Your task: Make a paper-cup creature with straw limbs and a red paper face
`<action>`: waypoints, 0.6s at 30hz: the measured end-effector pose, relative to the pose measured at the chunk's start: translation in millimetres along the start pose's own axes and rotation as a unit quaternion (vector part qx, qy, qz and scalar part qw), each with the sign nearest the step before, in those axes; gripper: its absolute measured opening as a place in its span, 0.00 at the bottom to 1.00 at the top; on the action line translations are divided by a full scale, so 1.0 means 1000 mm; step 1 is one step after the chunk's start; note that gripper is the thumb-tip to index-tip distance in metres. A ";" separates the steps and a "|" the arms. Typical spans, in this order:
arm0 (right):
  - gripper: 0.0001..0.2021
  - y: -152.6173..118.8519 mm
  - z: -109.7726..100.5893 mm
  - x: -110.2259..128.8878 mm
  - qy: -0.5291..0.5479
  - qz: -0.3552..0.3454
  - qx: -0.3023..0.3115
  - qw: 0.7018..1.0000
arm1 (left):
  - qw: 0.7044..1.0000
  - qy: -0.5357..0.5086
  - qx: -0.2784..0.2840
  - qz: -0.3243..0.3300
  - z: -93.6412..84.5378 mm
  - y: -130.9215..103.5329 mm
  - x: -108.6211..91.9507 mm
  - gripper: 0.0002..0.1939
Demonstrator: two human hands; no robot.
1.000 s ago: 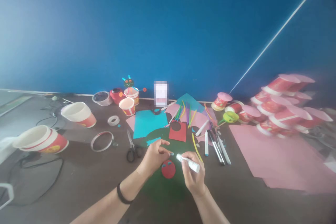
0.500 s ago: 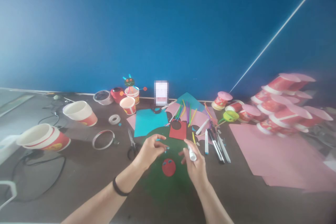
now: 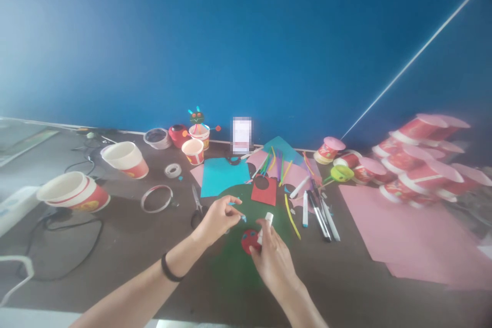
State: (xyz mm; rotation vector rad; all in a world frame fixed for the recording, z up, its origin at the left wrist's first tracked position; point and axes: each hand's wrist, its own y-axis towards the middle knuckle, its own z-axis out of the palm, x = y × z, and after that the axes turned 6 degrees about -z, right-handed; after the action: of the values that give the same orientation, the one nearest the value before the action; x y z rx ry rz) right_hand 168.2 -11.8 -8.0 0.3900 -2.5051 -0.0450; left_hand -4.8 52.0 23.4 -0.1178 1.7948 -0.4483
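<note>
My left hand point(image 3: 222, 219) is closed in a pinch on a small bit of blue paper point(image 3: 243, 219), above the dark green paper point(image 3: 234, 277). Held in my right hand point(image 3: 272, 252) is a short white tube point(image 3: 266, 228), perhaps a glue stick, tilted up between the fingers. The thumb of that hand touches the right edge of a red paper disc point(image 3: 249, 242) with two blue spots, which lies on the green sheet. Beyond it rests a red paper square point(image 3: 264, 192) with a round hole cut out. Scissors point(image 3: 197, 200) lie beside my left hand, partly hidden.
Paper cups point(image 3: 75, 192) and a tape roll point(image 3: 157, 199) stand at left. A cup figure point(image 3: 198, 130) is at the back by the blue wall. Pens point(image 3: 318, 215), pipe cleaners point(image 3: 280, 166), pink sheets point(image 3: 384, 230) and stacked red cups point(image 3: 426, 164) lie to the right.
My right hand has moved left and down with the white tube, reaching the red disc's edge. My left hand keeps its pinch. The whole view has shifted slightly.
</note>
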 end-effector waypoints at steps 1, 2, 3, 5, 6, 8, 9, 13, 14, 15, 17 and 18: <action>0.26 0.000 0.001 0.000 -0.001 0.002 -0.001 1.000 | 1.000 0.004 0.001 -0.001 -0.001 -0.001 0.000 0.17; 0.26 0.001 0.001 -0.001 -0.002 0.002 -0.003 1.000 | 1.000 0.007 0.003 -0.002 -0.001 -0.001 0.000 0.17; 0.26 0.001 0.001 -0.001 -0.004 0.001 -0.006 1.000 | 1.000 0.008 0.004 -0.004 -0.002 -0.002 0.000 0.17; 0.27 0.001 0.001 0.000 -0.012 0.001 -0.006 1.000 | 1.000 0.008 0.006 -0.007 -0.002 -0.002 0.001 0.17; 0.26 0.001 0.001 0.001 -0.016 0.002 -0.004 1.000 | 1.000 0.007 0.007 -0.007 -0.002 -0.002 0.001 0.17; 0.26 0.001 0.000 0.004 -0.026 0.005 0.007 1.000 | 1.000 0.007 0.010 -0.008 -0.002 -0.002 0.003 0.17; 0.26 0.002 -0.001 0.005 -0.030 0.007 0.014 0.999 | 1.000 0.006 0.011 -0.008 -0.003 -0.001 0.003 0.17; 0.26 0.003 -0.002 0.006 -0.017 0.004 0.032 0.999 | 1.000 0.002 0.013 -0.011 -0.004 -0.003 0.004 0.17; 0.26 0.003 -0.002 0.005 -0.011 0.001 0.031 0.999 | 1.000 -0.001 0.012 -0.011 -0.004 -0.004 0.003 0.18; 0.26 0.003 -0.002 0.004 -0.006 -0.002 0.028 1.000 | 1.000 -0.005 0.011 -0.013 -0.004 -0.005 0.002 0.18; 0.25 0.002 -0.001 0.002 -0.002 -0.006 0.015 1.000 | 1.000 -0.012 0.010 -0.020 -0.005 -0.008 0.000 0.18; 0.25 0.001 0.000 0.001 -0.003 -0.007 0.007 1.000 | 1.000 -0.015 0.011 -0.025 -0.005 -0.009 -0.001 0.18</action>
State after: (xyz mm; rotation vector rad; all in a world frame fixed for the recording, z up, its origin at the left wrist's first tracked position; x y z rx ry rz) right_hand 167.0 -10.9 -6.7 0.4131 -2.5092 -0.0351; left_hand -10.3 45.0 28.3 -0.1524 1.7589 -0.4995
